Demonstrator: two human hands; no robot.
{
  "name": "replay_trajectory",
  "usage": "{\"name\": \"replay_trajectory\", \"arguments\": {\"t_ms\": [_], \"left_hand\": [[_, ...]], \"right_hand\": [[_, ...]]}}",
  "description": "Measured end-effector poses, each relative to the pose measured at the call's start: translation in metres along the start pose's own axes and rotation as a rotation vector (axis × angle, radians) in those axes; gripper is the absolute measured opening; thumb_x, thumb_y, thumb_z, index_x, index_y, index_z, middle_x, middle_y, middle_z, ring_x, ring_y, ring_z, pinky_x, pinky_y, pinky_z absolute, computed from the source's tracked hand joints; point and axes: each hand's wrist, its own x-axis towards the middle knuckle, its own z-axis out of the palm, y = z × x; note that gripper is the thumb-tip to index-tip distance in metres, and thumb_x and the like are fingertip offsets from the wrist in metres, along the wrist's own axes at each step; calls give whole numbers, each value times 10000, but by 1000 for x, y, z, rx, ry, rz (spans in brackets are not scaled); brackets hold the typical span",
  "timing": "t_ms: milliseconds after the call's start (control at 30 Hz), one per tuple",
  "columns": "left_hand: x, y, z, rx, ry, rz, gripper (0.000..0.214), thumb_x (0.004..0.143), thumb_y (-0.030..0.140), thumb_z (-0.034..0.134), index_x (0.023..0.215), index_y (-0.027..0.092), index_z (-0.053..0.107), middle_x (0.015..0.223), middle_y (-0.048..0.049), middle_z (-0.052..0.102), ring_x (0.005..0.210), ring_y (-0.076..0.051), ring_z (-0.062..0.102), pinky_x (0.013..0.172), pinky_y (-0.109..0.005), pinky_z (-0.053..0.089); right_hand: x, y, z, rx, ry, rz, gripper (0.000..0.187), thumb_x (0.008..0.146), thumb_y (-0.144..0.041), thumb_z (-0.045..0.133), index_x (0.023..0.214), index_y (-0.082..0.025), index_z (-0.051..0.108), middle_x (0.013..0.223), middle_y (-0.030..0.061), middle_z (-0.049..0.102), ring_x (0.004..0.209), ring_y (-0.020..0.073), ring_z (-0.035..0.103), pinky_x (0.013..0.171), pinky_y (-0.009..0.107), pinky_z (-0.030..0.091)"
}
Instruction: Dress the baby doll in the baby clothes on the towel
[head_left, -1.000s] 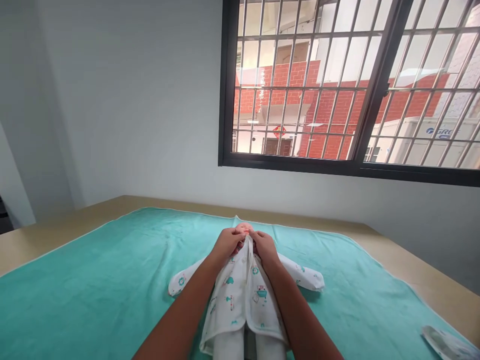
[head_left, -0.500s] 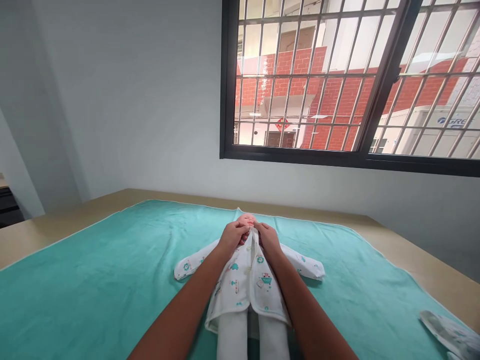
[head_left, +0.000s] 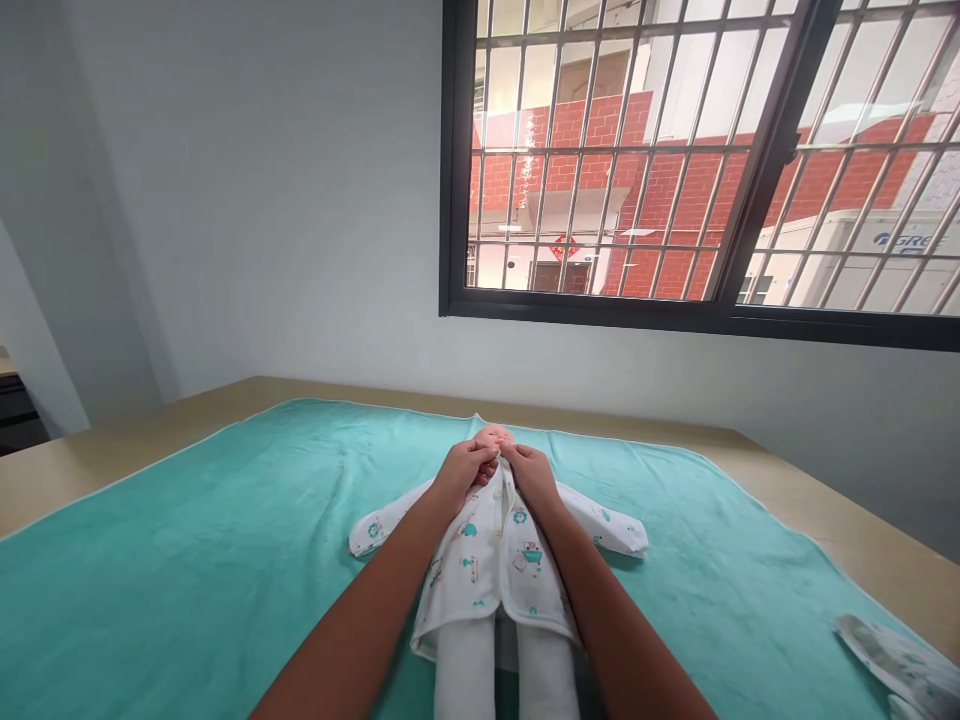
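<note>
Both hands point(head_left: 465, 474) pinch the jacket's point(head_left: 461, 590) collar, hiding the doll's point(head_left: 493, 433) neck, and a white box point(head_left: 855, 279) beyond the jacket reads "GRE", its ending unclear.

Your bare, smooth-surfaced left forearm point(head_left: 360, 618) reads as a long taper, broad at the picture's lower edge and slimming to a narrow wrist; your bare right forearm point(head_left: 613, 600) matches it in outline. Your ungloved left hand point(head_left: 465, 473) and ungloved right hand point(head_left: 531, 476) show rounded backs and slim fingers, with nails too small to make out. Your upper arms lie outside the view.
</note>
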Motion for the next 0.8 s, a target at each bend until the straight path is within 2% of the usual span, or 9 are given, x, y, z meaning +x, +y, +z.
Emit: {"name": "replay_trajectory", "arguments": {"t_ms": [267,433,600,733,800], "left_hand": [[-1,1,2,22,13,-1,215,721,299,723,775,140,588,665,-15,601,533,-70,522,462,-171,391],[-3,2,4,72,26,4,165,722,254,703,735,140,585,639,-16,596,556,-86,537,478,-184,416],[-4,2,6,98,48,15,148,739,236,686,768,155,566,625,5,577,539,-85,527,473,-187,415],[-4,3,7,108,46,20,167,758,258,686,810,161,560,650,-1,595,543,-90,543,477,-190,419],[-5,5,9,111,44,18,216,769,323,695,824,164,560,653,-2,599,538,-94,544,470,-192,413]], "right_hand": [[0,0,-1,-61,35,-34,389,733,-499,624,540,-170,547,488,-52,432,511,94,346,484,235,243],[2,5,0,47,9,21,354,728,-471,613,548,-190,494,470,-52,439,441,89,361,442,235,270],[2,6,-2,184,-63,47,296,703,-415,651,573,-184,518,494,-50,460,440,75,369,440,223,291],[-3,1,-11,237,-195,70,243,666,-383,721,739,-156,673,604,-10,578,515,89,459,500,226,359],[-7,-3,-15,244,-263,74,301,654,-363,744,868,-154,716,678,7,624,555,95,487,532,230,377]]}}
